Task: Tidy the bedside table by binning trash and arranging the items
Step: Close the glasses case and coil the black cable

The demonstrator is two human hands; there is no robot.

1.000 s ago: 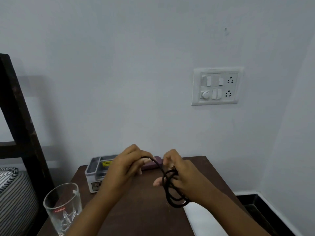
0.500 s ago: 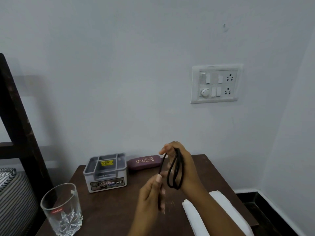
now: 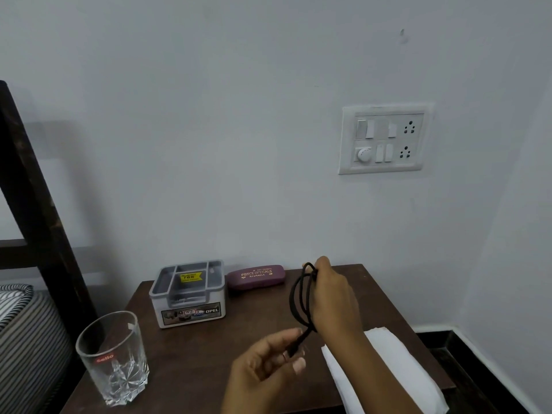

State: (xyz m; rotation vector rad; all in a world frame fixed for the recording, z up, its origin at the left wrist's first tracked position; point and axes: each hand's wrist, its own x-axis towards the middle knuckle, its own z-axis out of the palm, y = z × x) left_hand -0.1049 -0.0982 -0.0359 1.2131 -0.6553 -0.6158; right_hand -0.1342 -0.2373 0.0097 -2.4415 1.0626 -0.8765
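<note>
A black cable (image 3: 299, 300) hangs in loose loops above the dark wooden bedside table (image 3: 209, 348). My right hand (image 3: 333, 291) grips the top of the loops, raised over the table's back right part. Lower and nearer to me, my left hand (image 3: 265, 363) pinches the cable's free end between thumb and fingers. At the back of the table stand a grey compartment box (image 3: 188, 294) with a yellow sticker and, to its right, a maroon glasses case (image 3: 255, 276). A clear glass (image 3: 115, 357) stands at the front left.
A folded white cloth (image 3: 397, 372) lies on the table's right front, partly under my right forearm. A striped pillow (image 3: 21, 324) and dark bed frame (image 3: 33, 210) are at the left. A switch panel (image 3: 385, 138) is on the wall.
My hands were close together winding the cable. My left hand has since dropped toward me with the cable end, while my right hand lifted the loops toward the back right.
</note>
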